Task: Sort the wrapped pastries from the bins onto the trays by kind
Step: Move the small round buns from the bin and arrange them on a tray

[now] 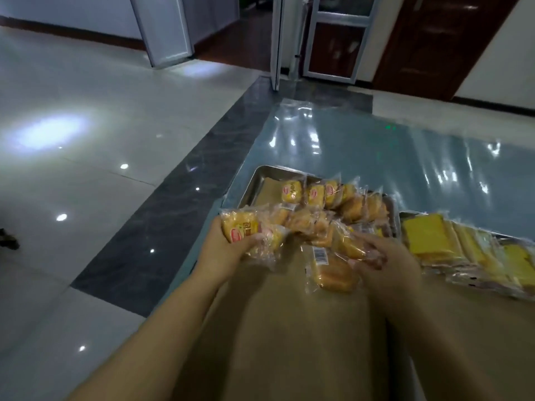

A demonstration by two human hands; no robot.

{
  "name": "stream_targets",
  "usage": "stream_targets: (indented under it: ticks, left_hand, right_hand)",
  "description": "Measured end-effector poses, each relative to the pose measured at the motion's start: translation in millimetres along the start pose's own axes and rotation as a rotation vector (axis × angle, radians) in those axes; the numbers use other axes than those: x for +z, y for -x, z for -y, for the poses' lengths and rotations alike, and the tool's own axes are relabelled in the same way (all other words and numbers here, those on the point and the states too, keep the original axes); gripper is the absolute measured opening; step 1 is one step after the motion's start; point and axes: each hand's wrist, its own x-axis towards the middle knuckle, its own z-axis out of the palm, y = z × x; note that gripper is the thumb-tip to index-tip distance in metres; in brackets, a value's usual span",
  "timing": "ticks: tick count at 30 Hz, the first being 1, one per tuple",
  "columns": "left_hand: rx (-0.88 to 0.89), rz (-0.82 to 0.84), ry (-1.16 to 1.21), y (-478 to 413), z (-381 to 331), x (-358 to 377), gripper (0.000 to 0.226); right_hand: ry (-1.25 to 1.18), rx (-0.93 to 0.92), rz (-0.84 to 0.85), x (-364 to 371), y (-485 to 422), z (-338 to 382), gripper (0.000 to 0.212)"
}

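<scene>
Two metal trays on a glossy blue plastic sheet: the left silver tray (254, 183) crowded with round golden wrapped buns (351, 208), the right tray (405, 214) with flat yellow wrapped cake slices (425, 235). Left hand (228, 250) grips one yellow-labelled bun packet (241, 228); right hand (388, 261) pinches another clear-wrapped bun (346, 246). One bun packet (333, 274) lies loose on brown paper between the forearms.

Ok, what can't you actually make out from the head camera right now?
- Bins: none in view, outside the frame.
- Right tray: cut off by the right edge, covered by yellow slices.
- Right hand: motion-blurred, grip unclear.
- Wrapper labels: too small and blurred.
- Left tray: near part hidden by the forearms.
</scene>
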Motion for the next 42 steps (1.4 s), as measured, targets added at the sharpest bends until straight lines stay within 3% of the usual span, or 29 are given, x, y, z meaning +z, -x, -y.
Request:
stream_targets:
  ticks: [5,9,13,17,19,23,25,27,34,37,39,42]
  left_hand:
    - [-0.087,0.029,0.113,-76,0,18,0.072]
    - [-0.150,0.053,0.055,-117,14,41,0.069]
    - [-0.074,0.117,-0.312,-140,31,50,0.061]
    - [0.137,0.091,-1.002,-144,33,48,0.072]
    - [0.223,0.084,-1.113,-146,32,47,0.074]
    - [0.125,0.266,-0.804,-151,21,38,0.056]
    - [0.166,0.266,-0.694,-151,16,28,0.029]
    - [0.193,0.256,-0.649,-151,14,19,0.021]
    - [0.336,0.114,-0.503,-164,5,20,0.035]
    - [0.364,0.134,-0.446,-175,4,31,0.045]
    - [0.386,0.174,-0.520,-186,6,38,0.048]
    - [0.335,0.293,-0.850,-206,12,46,0.042]
  right_hand:
    - [0.013,0.026,-0.125,8,-9,14,0.045]
    - [0.084,0.028,-0.171,11,-23,19,0.044]
    - [0.130,0.025,-0.205,16,-51,29,0.044]
    - [0.138,-0.025,-0.215,31,-84,44,0.047]
    - [0.124,-0.025,-0.217,40,-100,53,0.046]
    - [0.163,-0.080,-0.236,55,-132,68,0.042]
    - [0.163,-0.069,-0.245,62,-148,72,0.041]
    - [0.136,-0.045,-0.252,71,-164,73,0.040]
    - [0.141,0.006,-0.313,114,-205,71,0.039]
    - [0.161,0.023,-0.239,134,-213,68,0.037]
    - [0.099,0.049,-0.129,145,-215,66,0.031]
    - [0.032,0.074,-0.089,146,-215,58,0.022]
